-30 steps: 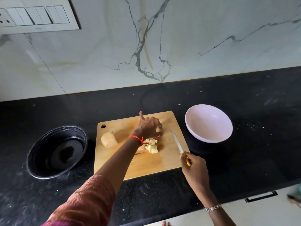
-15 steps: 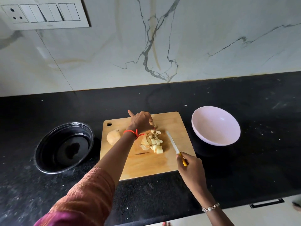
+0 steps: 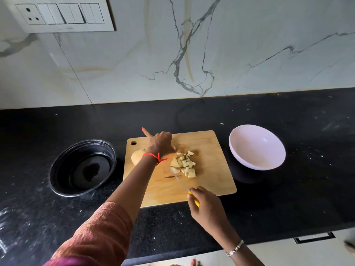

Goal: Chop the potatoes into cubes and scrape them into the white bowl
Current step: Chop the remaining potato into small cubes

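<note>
Black pan (image 3: pixel 83 167) left of cutting board (image 3: pixel 211 181); white bowl (image 3: pixel 257 148) right. Left hand (image 3: pixel 160 144) curled beside potato cubes (image 3: pixel 184 164), perhaps touching. Right hand (image 3: pixel 206 206) gripping knife (image 3: pixel 181 181), blade angled up-left toward cubes.

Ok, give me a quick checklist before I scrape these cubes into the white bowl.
1. Knife gripped in right hand: ok.
2. Potato cubes gathered in one pile on cutting board: ok.
3. White bowl empty: ok.
4. Bowl under board edge: not ok, it sits apart on the counter.
5. Left hand clear of the blade: cannot tell.
6. All potatoes chopped: not ok, uncut potato piece remains.
</note>
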